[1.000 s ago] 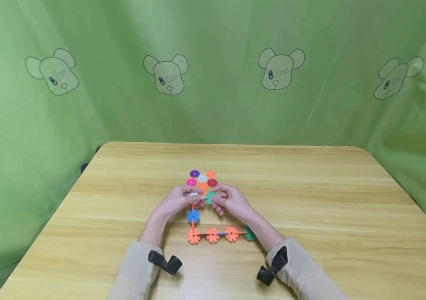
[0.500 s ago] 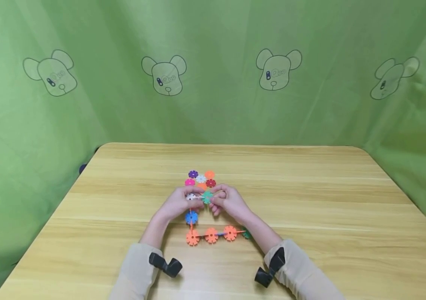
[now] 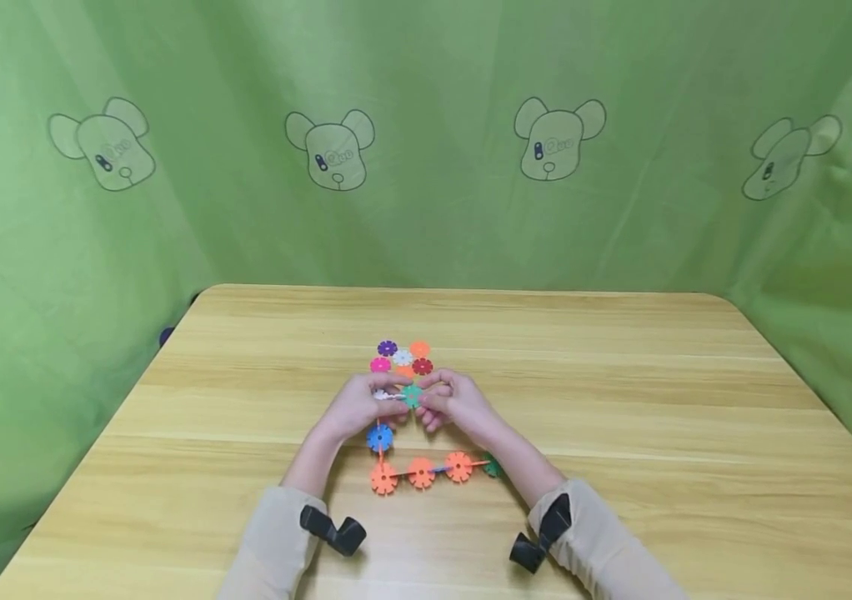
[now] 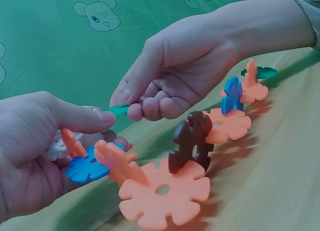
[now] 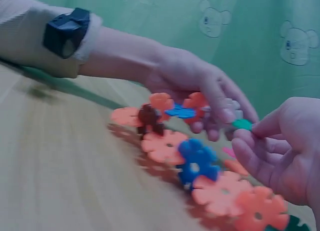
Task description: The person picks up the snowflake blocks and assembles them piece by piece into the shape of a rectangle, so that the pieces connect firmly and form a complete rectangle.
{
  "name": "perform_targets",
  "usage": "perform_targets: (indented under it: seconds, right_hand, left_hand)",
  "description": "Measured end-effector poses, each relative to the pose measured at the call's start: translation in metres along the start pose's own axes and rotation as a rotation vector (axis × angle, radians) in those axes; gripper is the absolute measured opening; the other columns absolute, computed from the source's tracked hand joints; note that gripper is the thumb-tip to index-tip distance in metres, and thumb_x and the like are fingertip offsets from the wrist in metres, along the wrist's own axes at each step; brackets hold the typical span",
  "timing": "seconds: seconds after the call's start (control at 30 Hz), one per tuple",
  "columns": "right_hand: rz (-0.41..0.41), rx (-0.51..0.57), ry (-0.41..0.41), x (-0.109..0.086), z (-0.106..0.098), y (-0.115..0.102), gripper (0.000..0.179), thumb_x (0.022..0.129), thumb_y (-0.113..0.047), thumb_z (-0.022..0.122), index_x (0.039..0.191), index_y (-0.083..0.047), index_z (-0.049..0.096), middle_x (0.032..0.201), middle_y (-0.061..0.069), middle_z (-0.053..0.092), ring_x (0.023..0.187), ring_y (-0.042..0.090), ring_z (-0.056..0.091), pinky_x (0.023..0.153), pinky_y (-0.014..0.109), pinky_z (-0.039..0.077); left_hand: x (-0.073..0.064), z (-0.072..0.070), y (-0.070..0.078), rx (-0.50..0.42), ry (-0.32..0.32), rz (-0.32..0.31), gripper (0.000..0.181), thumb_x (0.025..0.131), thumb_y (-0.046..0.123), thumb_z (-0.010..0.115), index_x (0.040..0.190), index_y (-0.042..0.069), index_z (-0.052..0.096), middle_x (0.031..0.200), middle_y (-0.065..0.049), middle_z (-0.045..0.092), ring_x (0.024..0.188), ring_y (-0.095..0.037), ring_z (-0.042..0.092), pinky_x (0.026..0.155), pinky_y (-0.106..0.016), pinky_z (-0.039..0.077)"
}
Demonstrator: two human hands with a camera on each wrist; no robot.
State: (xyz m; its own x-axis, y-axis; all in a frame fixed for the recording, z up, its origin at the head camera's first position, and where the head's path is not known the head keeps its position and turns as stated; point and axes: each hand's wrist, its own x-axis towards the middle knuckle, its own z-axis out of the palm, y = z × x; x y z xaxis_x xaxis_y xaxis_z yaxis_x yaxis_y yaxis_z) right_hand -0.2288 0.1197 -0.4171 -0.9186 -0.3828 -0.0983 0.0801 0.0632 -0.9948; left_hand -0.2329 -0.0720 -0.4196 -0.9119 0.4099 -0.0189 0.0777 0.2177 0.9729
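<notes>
A chain of slotted plastic snowflake discs bends in an L on the table. My left hand (image 3: 357, 406) holds its far end, fingers round the white disc (image 5: 233, 110) and the thumb tip right at the green disc (image 3: 413, 396). From the other side my right hand (image 3: 459, 404) pinches that green disc between thumb and fingers. In the left wrist view, a blue disc (image 4: 87, 166) hangs beneath my left hand (image 4: 30, 136), joined by upright orange discs to the flat orange corner disc (image 4: 165, 201). Fingers hide part of the white disc.
Beyond the hands lie loose discs: purple (image 3: 387, 348), orange (image 3: 419, 348), pink (image 3: 380, 365), white (image 3: 403, 357) and dark red (image 3: 422, 367). The chain's near row runs right to a dark green disc (image 3: 493, 467) by my right wrist. A green curtain (image 3: 426, 208) stands behind the table.
My left thumb and forefinger have moved right, up to the green disc. The green disc has shifted slightly left, and the blue disc and orange corner have swung slightly left and nearer.
</notes>
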Motion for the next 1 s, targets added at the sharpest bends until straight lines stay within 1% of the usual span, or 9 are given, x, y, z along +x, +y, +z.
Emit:
perform_targets:
  seconds: [0.17,0.2,0.33,0.4,0.57,0.7,0.8,0.87,1.0]
  right_hand:
    - [0.011,-0.033,0.009,0.004,-0.017,0.000,0.033,0.090,-0.007,0.055,0.116,0.013,0.049,0.089,0.021,0.062,0.071,0.018,0.061,0.064,0.029,0.054]
    - [0.014,-0.033,0.018,0.005,-0.021,0.000,0.034,0.090,-0.007,0.055,0.117,0.014,0.049,0.090,0.020,0.062,0.072,0.018,0.061,0.065,0.029,0.054]
    - [0.034,-0.039,0.086,0.010,-0.033,0.001,0.034,0.091,-0.005,0.054,0.118,0.014,0.048,0.092,0.020,0.063,0.073,0.018,0.061,0.066,0.029,0.054]
    - [0.039,-0.071,0.118,0.013,-0.038,0.002,0.033,0.090,-0.004,0.055,0.117,0.013,0.049,0.095,0.022,0.062,0.075,0.018,0.061,0.067,0.030,0.054]
    - [0.022,-0.246,0.163,0.027,-0.046,0.002,0.032,0.088,-0.004,0.058,0.117,0.009,0.053,0.097,0.017,0.061,0.083,0.022,0.060,0.071,0.030,0.052]
    - [-0.028,-0.452,0.140,0.042,-0.048,0.001,0.034,0.087,-0.009,0.062,0.117,0.005,0.056,0.097,0.014,0.062,0.087,0.024,0.058,0.074,0.033,0.051]
    - [-0.052,-0.578,0.124,0.052,-0.047,0.000,0.034,0.086,-0.013,0.064,0.115,0.004,0.058,0.097,0.012,0.062,0.088,0.024,0.058,0.078,0.034,0.048]
    - [-0.055,-0.627,0.125,0.057,-0.045,0.001,0.035,0.085,-0.015,0.065,0.114,0.004,0.059,0.097,0.012,0.062,0.089,0.023,0.057,0.080,0.034,0.047]
    - [-0.042,-0.670,0.160,0.064,-0.040,0.004,0.034,0.083,-0.018,0.068,0.109,0.003,0.061,0.092,0.010,0.060,0.084,0.021,0.055,0.078,0.033,0.046]
  left_hand:
    - [-0.001,-0.004,-0.001,0.009,-0.026,0.009,0.043,0.082,0.001,0.066,0.122,-0.004,0.055,0.084,-0.011,0.065,0.069,-0.027,0.065,0.064,-0.035,0.055]
    - [0.001,-0.005,-0.005,0.012,-0.027,0.013,0.042,0.082,0.002,0.067,0.122,-0.003,0.055,0.084,-0.010,0.065,0.067,-0.025,0.065,0.064,-0.035,0.055]
    - [0.000,-0.008,-0.006,0.009,-0.019,0.021,0.040,0.083,0.002,0.066,0.121,-0.002,0.057,0.084,-0.012,0.065,0.066,-0.023,0.065,0.063,-0.035,0.055]
    - [-0.001,-0.010,-0.005,0.003,-0.015,0.019,0.040,0.083,0.004,0.065,0.122,-0.002,0.056,0.083,-0.013,0.065,0.067,-0.023,0.065,0.064,-0.035,0.055]
    - [-0.002,-0.013,-0.006,-0.001,-0.019,0.006,0.043,0.085,0.007,0.064,0.125,-0.003,0.053,0.082,-0.017,0.065,0.071,-0.027,0.065,0.066,-0.034,0.054]
    - [-0.002,-0.014,-0.007,0.004,-0.024,0.012,0.043,0.086,0.006,0.063,0.126,-0.005,0.052,0.082,-0.019,0.065,0.072,-0.031,0.064,0.064,-0.035,0.054]
    - [-0.002,-0.014,-0.008,0.003,-0.022,0.020,0.042,0.086,0.005,0.063,0.126,-0.005,0.052,0.082,-0.019,0.065,0.071,-0.031,0.064,0.064,-0.034,0.054]
    - [-0.002,-0.015,-0.008,0.001,-0.018,0.020,0.041,0.086,0.005,0.063,0.125,-0.004,0.053,0.082,-0.019,0.064,0.071,-0.029,0.064,0.065,-0.034,0.054]
    - [-0.003,-0.016,-0.008,0.001,-0.007,0.012,0.040,0.086,0.005,0.063,0.124,-0.003,0.054,0.082,-0.018,0.065,0.071,-0.025,0.065,0.068,-0.033,0.054]
